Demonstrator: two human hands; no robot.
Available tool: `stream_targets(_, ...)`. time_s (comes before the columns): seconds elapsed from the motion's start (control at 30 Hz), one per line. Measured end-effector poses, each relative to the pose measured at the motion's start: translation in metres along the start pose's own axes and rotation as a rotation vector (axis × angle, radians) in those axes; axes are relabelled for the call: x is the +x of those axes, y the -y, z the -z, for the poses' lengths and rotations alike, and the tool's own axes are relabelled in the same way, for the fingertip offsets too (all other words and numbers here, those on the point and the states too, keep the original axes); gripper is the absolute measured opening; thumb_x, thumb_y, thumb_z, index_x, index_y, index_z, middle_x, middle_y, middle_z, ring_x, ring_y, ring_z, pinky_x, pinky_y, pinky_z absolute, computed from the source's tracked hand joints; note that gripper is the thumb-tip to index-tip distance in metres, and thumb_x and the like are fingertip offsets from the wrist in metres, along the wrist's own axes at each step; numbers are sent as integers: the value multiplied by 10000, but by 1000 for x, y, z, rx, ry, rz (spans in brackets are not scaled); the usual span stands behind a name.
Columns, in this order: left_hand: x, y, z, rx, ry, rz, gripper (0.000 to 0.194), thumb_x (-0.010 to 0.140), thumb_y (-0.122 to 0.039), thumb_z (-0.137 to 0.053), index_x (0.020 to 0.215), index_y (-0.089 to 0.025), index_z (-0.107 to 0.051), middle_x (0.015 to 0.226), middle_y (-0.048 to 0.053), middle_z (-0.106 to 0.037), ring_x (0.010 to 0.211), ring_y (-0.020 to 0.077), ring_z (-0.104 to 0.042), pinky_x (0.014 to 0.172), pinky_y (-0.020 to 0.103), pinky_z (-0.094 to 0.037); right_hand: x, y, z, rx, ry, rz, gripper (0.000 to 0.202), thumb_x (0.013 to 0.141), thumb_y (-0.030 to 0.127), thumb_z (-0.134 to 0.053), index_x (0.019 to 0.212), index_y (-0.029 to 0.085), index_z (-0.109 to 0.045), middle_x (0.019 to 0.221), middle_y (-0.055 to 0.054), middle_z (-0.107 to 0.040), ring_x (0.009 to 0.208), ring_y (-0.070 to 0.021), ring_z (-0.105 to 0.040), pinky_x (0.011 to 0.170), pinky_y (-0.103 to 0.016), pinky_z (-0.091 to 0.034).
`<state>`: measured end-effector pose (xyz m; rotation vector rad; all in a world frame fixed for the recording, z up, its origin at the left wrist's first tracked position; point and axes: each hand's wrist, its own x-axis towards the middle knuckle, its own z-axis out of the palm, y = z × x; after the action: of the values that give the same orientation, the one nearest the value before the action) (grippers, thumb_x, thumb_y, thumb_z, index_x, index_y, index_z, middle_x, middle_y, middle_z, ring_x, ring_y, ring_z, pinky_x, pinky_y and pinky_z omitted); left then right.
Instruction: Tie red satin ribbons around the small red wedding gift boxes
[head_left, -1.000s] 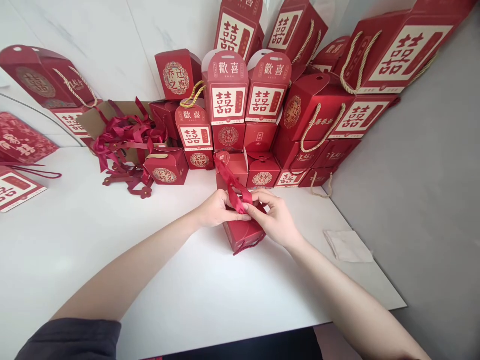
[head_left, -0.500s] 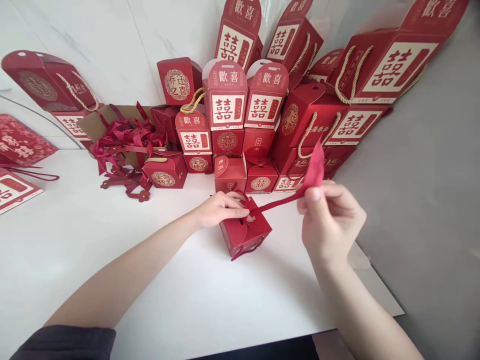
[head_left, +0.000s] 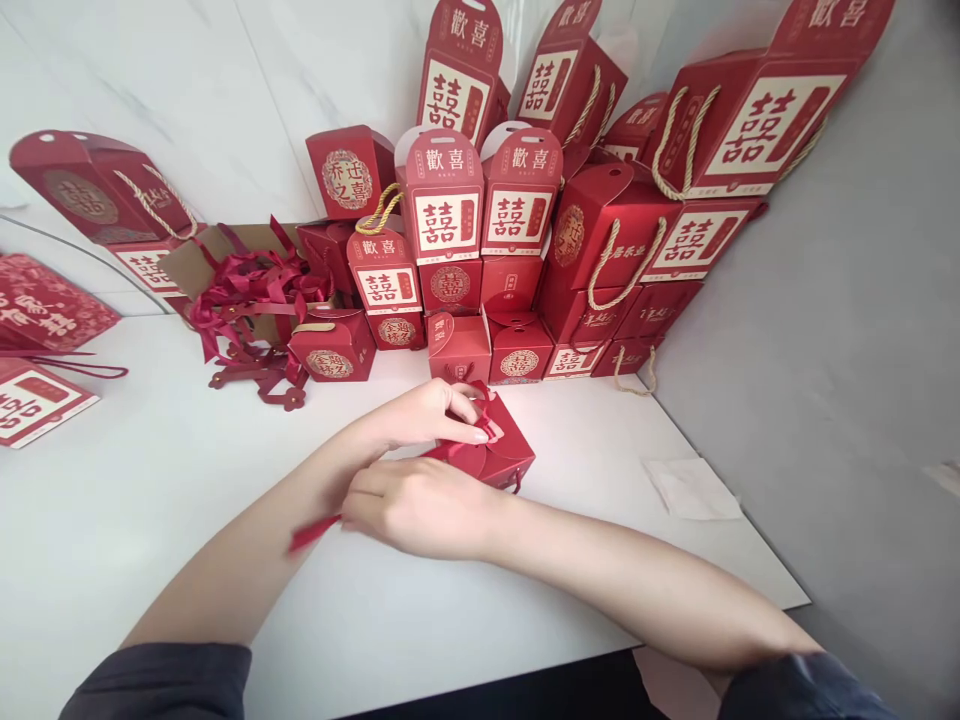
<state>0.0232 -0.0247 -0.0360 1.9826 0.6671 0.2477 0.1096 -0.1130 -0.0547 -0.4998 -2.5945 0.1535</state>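
Observation:
A small red gift box (head_left: 511, 437) stands on the white table in front of me, partly hidden by my hands. My left hand (head_left: 442, 410) is closed at the top of the box, pinching the red ribbon (head_left: 486, 428) where it loops near the lid. Crossing in front of the box, my right hand (head_left: 412, 505) grips the long part of the same ribbon. The ribbon's loose tail (head_left: 313, 535) sticks out to the left of that fist, over my left forearm.
Stacked red gift boxes (head_left: 448, 220) with rope handles line the back wall. To their left, an open cardboard box (head_left: 184, 262) overflows with red ribbons (head_left: 251, 275). A white tissue (head_left: 691, 489) lies at the right. Flat red cards (head_left: 49, 300) are at the far left.
My right hand has swung from the right side of the box to its front left, carrying the ribbon's end along. My left hand stays on top of the box.

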Motion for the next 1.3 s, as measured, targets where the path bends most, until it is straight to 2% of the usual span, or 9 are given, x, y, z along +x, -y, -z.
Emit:
stream_targets(0.07,0,2,1,-33,1,9,175,767,-328,-719,696,-171,-752,758,34,-708,1076,241,-581,998,344,-412,-9,-4,21,229,-71,15,265,984,389,-478,1084,160,-566,1119,-67,-643,1022,-171,-594,857,-287,-509)
stream_targets(0.2,-1,6,-2,-169,-13,26,104,760,-270,-710,745,-170,-734,817,10,-718,940,186,-643,882,284,-484,-45,-34,62,281,-302,-261,169,988,192,-409,1043,213,-567,1143,-84,-609,1137,-204,-531,1016,-398,-417)
stream_targets(0.3,-2,7,-6,-207,-3,71,172,768,-301,-715,755,-131,-738,830,61,-728,888,201,-674,824,309,-517,-67,-66,74,312,-199,-423,171,982,194,-414,1012,216,-580,1275,-95,-538,1250,-222,-453,1073,-467,-352)
stream_targets(0.47,-3,3,-6,-214,7,78,197,784,-310,-717,866,-140,-776,969,115,-729,1034,243,-651,873,351,-523,-76,-91,75,435,-45,-408,100,881,277,-645,831,199,-606,1377,-97,-495,1334,-252,-406,1100,-492,-320)
stream_targets(0.7,3,16,5,-92,74,-79,140,815,-301,-703,884,-219,-794,975,83,-754,1317,240,-463,1094,409,-395,-92,-71,76,477,-374,-273,217,815,220,-736,717,199,-543,867,-35,-680,964,-194,-645,948,-419,-484)
stream_targets(0.9,5,28,5,-182,110,-166,101,810,-264,-712,863,-235,-793,1024,89,-754,1352,241,-435,1124,466,-364,-111,-29,63,48,-218,-127,87,906,96,-579,888,181,-590,896,-70,-706,920,-198,-656,812,-362,-527)
stream_targets(1.07,4,29,3,-245,86,-120,78,776,-261,-744,831,-236,-792,1019,93,-756,1358,242,-425,1113,465,-379,-107,-12,62,-193,-107,-106,181,947,57,-456,891,147,-603,897,-101,-704,925,-209,-652,797,-349,-526)
stream_targets(1.2,4,26,3,-155,69,-149,82,795,-257,-720,835,-229,-787,983,81,-762,1332,238,-451,1103,454,-386,-101,-12,71,-78,-54,-162,145,957,146,-483,860,167,-589,832,-71,-675,822,-191,-632,767,-344,-513)
stream_targets(1.3,0,13,1,39,27,-218,90,804,-225,-694,829,-231,-781,935,54,-763,1254,224,-517,1091,408,-398,-97,-24,71,205,-177,-370,112,954,288,-533,894,197,-558,834,-35,-640,776,-161,-602,764,-324,-498)
